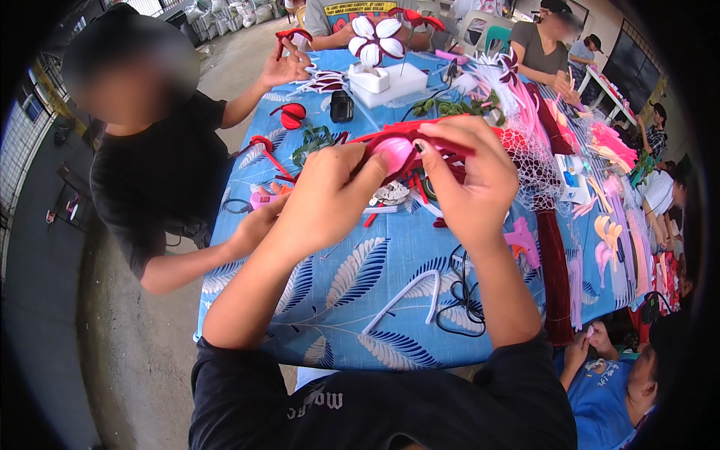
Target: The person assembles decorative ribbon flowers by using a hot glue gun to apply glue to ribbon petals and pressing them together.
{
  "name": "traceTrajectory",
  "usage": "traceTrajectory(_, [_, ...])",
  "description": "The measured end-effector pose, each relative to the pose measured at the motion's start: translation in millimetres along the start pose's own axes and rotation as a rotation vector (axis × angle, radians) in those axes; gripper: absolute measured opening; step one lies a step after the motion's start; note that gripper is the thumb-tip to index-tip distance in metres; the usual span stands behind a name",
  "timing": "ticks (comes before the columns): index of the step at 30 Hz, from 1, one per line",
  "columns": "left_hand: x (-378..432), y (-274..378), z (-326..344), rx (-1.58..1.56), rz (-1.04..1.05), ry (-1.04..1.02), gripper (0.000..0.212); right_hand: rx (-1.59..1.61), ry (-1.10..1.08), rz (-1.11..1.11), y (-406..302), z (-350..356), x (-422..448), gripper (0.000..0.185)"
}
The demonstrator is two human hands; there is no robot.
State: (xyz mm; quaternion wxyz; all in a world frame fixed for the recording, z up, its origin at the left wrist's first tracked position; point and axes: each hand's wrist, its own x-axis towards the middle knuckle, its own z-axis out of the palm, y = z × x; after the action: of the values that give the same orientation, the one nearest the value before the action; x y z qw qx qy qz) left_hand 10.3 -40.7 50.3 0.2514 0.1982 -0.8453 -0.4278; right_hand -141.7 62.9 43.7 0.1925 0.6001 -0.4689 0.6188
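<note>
Raised over the table, my left hand (332,197) pinches a pink petal edged with dark red pipe cleaner (397,153). My right hand (475,174) holds the dark red strands at the petal's right side between thumb and fingers. Behind both hands lies a bundle of bright red pipe cleaners (416,125). A crumpled silvery piece (391,193) sits below the petal on the blue leaf-patterned tablecloth (360,270). To the right of my right hand is a pink glue gun (523,242), partly hidden by my forearm. A bent white pipe cleaner (405,298) lies between my forearms.
A co-worker at the left holds a red piece (292,36) and a pink tool (263,199). A white-and-dark-red flower (376,42) stands at the back near a white foam block (388,87). A black cord (464,306) and long dark red bundle (554,275) lie at the right.
</note>
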Motion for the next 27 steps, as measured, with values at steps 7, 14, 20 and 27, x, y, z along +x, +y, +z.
traceTrajectory(7, [-4.3, 2.2, 2.8, 0.089, 0.083, 0.060, 0.032, 0.282, -0.004, 0.294, 3.1, 5.6, -8.8, 0.022])
traceTrajectory(14, [-9.1, 10.4, 9.4, 0.000, 0.076, 0.110, 0.036, -0.235, -0.028, -0.179, 2.9, 9.4, -8.1, 0.032])
traceTrajectory(20, [-10.3, 6.9, 8.2, -0.046, 0.070, 0.148, 0.033, -0.143, -0.014, -0.050, -5.9, 8.7, -4.2, 0.028])
traceTrajectory(27, [-12.1, 8.9, 3.4, 0.034, 0.058, 0.031, 0.026, 0.072, 0.029, 0.151, -1.2, 6.4, -8.4, 0.021])
